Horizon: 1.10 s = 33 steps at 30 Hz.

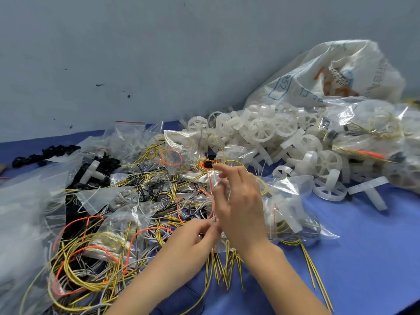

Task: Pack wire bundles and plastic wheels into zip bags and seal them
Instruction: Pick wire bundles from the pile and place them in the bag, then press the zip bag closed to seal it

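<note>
A clear zip bag (288,208) holding white plastic wheels and yellow wire lies on the blue table in the middle of the head view, its red zip strip facing left. My left hand (195,237) pinches the near end of that strip. My right hand (236,201) pinches the strip higher up, fingers partly spread. Yellow wire ends (223,269) stick out below the bag. Loose wire bundles (91,258) in yellow, orange, grey and black lie tangled to the left. A heap of white plastic wheels (272,130) lies behind.
Several clear zip bags (29,201) pile up on the left. Filled bags (375,133) and a big white printed sack (329,73) stand at the right back. Black parts (45,154) lie far left. Bare blue table (363,258) shows at the right front; a grey wall is behind.
</note>
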{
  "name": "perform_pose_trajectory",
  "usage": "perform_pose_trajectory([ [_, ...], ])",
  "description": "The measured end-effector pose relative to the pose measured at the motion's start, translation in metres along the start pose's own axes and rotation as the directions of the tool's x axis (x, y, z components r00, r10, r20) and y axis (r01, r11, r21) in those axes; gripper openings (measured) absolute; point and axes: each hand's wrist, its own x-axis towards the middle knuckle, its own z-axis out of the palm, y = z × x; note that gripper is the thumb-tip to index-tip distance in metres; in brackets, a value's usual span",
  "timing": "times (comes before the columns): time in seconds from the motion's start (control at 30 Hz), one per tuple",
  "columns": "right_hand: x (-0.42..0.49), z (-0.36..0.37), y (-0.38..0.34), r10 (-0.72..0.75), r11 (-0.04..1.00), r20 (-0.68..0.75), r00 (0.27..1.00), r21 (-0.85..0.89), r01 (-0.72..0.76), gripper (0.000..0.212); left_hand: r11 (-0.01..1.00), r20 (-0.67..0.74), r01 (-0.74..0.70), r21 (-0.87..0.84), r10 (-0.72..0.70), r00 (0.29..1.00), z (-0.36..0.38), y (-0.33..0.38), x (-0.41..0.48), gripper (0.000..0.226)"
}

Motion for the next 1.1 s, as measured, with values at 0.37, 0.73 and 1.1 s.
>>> perform_pose_trajectory([
  [0.37, 0.063, -0.007, 0.020, 0.322, 0.896, 0.637, 0.700, -0.445, -0.007, 0.050, 0.992, -0.025, -0.014, 0.128, 0.017, 1.000, 0.013, -0.011, -0.011, 0.014],
  [0.73, 0.088, -0.075, 0.025, 0.260, 0.867, 0.461, 0.848, 0.275, -0.416, 0.019, 0.980, -0.128, -0.165, 0.113, 0.179, 0.975, -0.036, 0.026, -0.002, 0.016],
  [1.1, 0.097, -0.110, -0.021, 0.362, 0.679, 0.118, 0.925, 0.647, -0.348, 0.013, 0.708, -0.275, -0.152, 0.689, 0.450, 0.850, -0.132, 0.134, -0.009, 0.018],
])
